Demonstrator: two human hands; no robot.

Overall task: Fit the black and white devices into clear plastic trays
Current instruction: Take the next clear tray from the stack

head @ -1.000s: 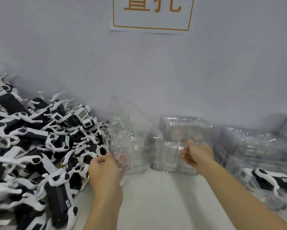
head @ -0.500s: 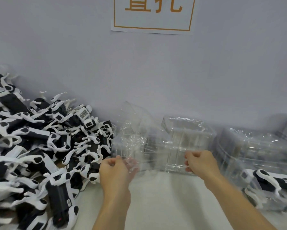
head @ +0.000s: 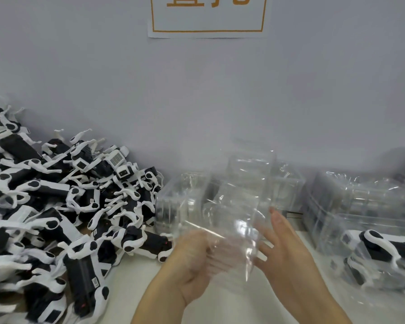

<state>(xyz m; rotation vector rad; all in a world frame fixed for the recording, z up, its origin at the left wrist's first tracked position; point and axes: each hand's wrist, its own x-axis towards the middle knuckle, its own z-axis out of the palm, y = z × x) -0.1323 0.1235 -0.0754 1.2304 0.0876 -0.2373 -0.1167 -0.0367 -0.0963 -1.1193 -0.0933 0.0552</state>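
Clear tray: one clear plastic tray (head: 234,216) is up in the air, over the white table (head: 220,307) and in front of the person. It is blurry, so its pockets are hard to make out.
Left hand: the left hand (head: 197,260) holds the tray's near bottom edge, with its fingers curled behind the plastic.
Right hand: the right hand (head: 288,249) lies flat against the tray's right side, with straight, spread fingers.
Devices: a big pile of black and white devices (head: 56,218) sits on the left of the table, near the tray but not touching it.
Other trays: a stack of clear trays (head: 365,202) stands at the right by the wall, and one device in a tray (head: 381,251) lies in front of it.
Step now: I think a tray is being made ready; no device is in it yet.
Next move: likely set the tray down flat, pockets up, then pick one device from the pile and press it in.
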